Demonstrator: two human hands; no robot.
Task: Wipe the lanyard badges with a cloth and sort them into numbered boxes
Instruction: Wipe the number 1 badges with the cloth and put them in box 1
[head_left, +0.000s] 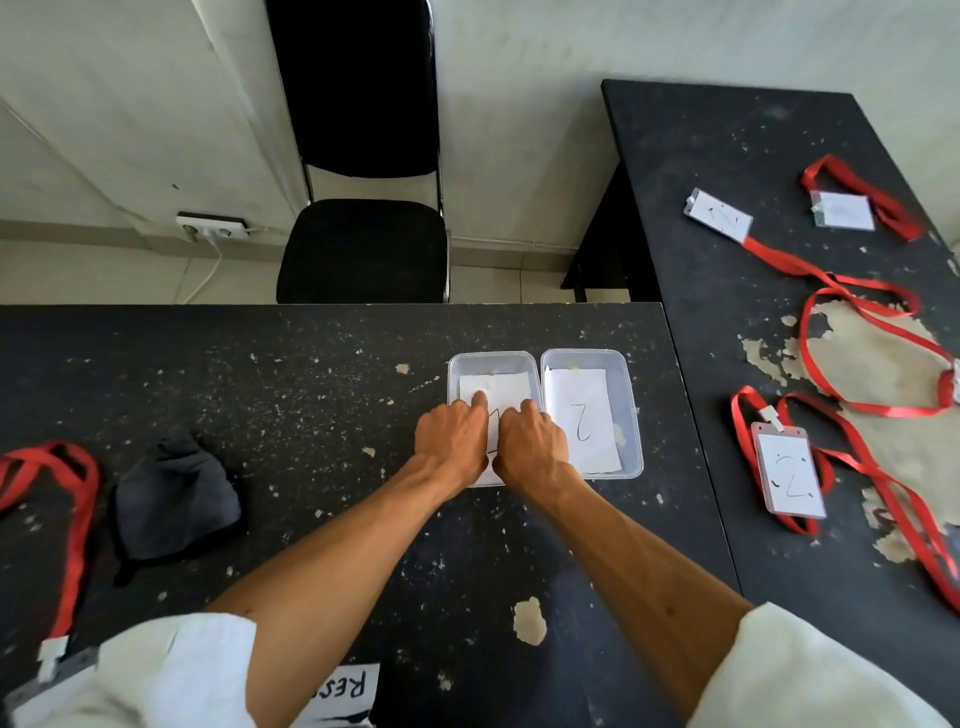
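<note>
Hands: left hand (453, 434) and right hand (530, 441) press fingers-down into box 1 (465, 364); whether they pinch anything cannot be told.
Badges: three lie unsorted on the right table (727, 156).
Cloth: cloth (176, 499) idle, near left.
Advice: seat the paper flat, number showing, clear of box 2 (626, 395).

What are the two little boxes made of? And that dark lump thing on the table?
The boxes look like clear plastic: you see the paper number sheets through their glossy walls. The dark lump seems to be soft cloth, matte and crumpled into folds.
</note>
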